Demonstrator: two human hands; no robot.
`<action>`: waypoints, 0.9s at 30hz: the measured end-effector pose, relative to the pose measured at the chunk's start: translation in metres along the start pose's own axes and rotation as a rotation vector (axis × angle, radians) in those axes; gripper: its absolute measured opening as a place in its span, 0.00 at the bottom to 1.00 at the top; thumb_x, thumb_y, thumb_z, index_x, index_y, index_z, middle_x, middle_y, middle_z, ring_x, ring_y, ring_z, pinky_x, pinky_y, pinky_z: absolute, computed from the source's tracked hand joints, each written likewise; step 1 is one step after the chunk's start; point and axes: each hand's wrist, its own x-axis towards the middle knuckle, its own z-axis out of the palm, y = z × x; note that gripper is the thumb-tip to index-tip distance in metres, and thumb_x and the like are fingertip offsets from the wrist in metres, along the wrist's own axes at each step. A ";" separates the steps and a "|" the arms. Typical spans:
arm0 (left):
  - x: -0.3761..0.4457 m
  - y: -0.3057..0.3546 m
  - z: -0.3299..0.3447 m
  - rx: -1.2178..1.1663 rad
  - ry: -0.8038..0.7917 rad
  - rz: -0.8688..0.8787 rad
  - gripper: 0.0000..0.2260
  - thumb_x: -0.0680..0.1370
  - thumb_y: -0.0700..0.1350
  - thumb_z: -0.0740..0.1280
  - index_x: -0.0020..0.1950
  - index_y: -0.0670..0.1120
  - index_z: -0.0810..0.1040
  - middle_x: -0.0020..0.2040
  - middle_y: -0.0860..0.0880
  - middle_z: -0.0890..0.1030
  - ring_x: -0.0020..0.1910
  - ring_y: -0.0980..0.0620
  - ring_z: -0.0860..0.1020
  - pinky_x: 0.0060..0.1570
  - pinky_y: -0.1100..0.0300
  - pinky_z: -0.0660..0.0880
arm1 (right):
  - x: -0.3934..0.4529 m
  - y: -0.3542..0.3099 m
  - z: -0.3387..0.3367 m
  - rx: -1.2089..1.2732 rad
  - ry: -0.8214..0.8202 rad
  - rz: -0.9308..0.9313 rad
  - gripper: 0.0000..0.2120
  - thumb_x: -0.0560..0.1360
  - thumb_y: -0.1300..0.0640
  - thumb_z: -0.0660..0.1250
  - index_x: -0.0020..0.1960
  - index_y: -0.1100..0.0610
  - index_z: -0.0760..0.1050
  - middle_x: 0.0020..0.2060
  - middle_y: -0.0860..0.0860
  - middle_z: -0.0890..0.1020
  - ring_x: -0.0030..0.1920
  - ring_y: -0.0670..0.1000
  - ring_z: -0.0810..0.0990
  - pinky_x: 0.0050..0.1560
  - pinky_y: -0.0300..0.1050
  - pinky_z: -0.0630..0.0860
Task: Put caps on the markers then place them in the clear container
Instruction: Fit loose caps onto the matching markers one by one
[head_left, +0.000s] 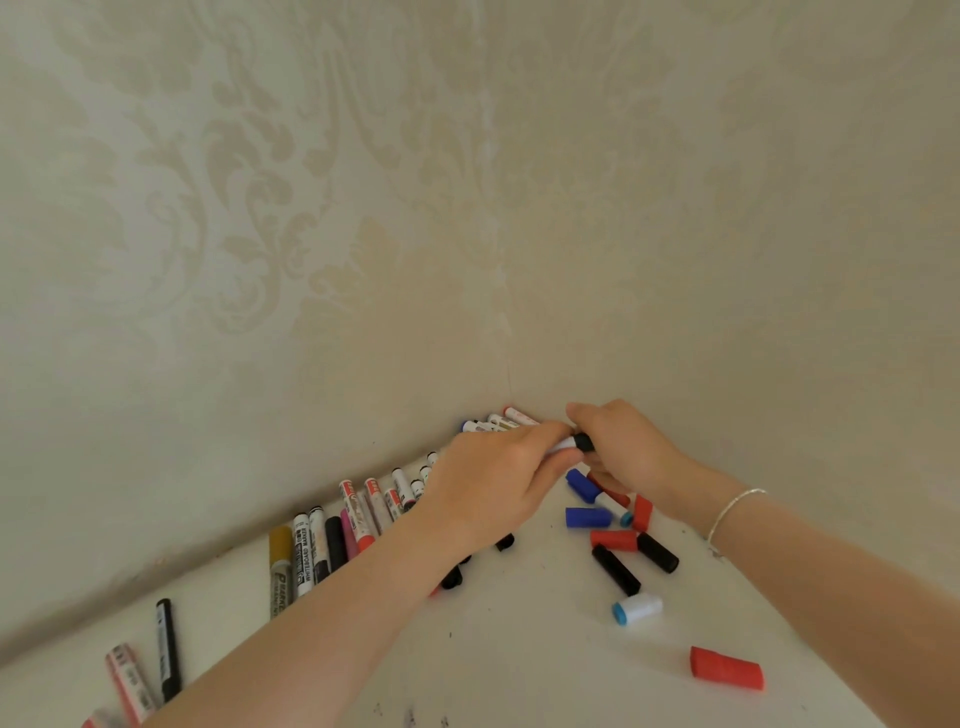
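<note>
— Cap (584, 442) first: what is your grip doing with it?

— My right hand (631, 452) pinches the black cap and my left hand (493, 486) curls round the white marker (563, 445). The two meet at the far corner, by the wall (363, 208).

— How do you seat it well?

— I'd keep barrel and cap in one straight line, push squarely until it stops, and not twist. Whether it is fully home I cannot tell; my fingers hide the joint.

— Where is the rest?

— A marker row (358, 525) lies along the wall to the left, more at the near left. Loose caps (613, 540) sit on the counter (519, 649) under my right hand, with a red cap (726, 667) well apart, nearer me.

— And the clear container?

— Out of sight, so I cannot say what it holds.
</note>
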 end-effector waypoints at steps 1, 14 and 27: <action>0.000 0.000 -0.002 0.034 0.024 0.021 0.18 0.80 0.56 0.52 0.50 0.50 0.79 0.32 0.53 0.79 0.28 0.51 0.76 0.24 0.63 0.64 | 0.000 0.001 0.001 -0.005 0.016 -0.014 0.17 0.81 0.53 0.55 0.35 0.56 0.67 0.31 0.52 0.71 0.29 0.47 0.71 0.31 0.39 0.68; 0.003 -0.053 0.021 -0.195 -0.477 -0.051 0.14 0.78 0.45 0.62 0.63 0.55 0.76 0.55 0.54 0.78 0.55 0.54 0.73 0.57 0.56 0.70 | 0.010 0.026 -0.017 -0.206 0.149 0.019 0.23 0.80 0.45 0.55 0.51 0.65 0.76 0.36 0.60 0.79 0.32 0.52 0.72 0.34 0.48 0.73; -0.019 -0.058 0.038 -0.407 -0.641 -0.325 0.13 0.75 0.42 0.64 0.48 0.60 0.82 0.52 0.60 0.78 0.50 0.60 0.76 0.55 0.58 0.75 | 0.007 0.047 -0.034 -0.442 0.083 -0.010 0.06 0.77 0.60 0.61 0.48 0.55 0.77 0.37 0.49 0.79 0.33 0.46 0.76 0.30 0.35 0.70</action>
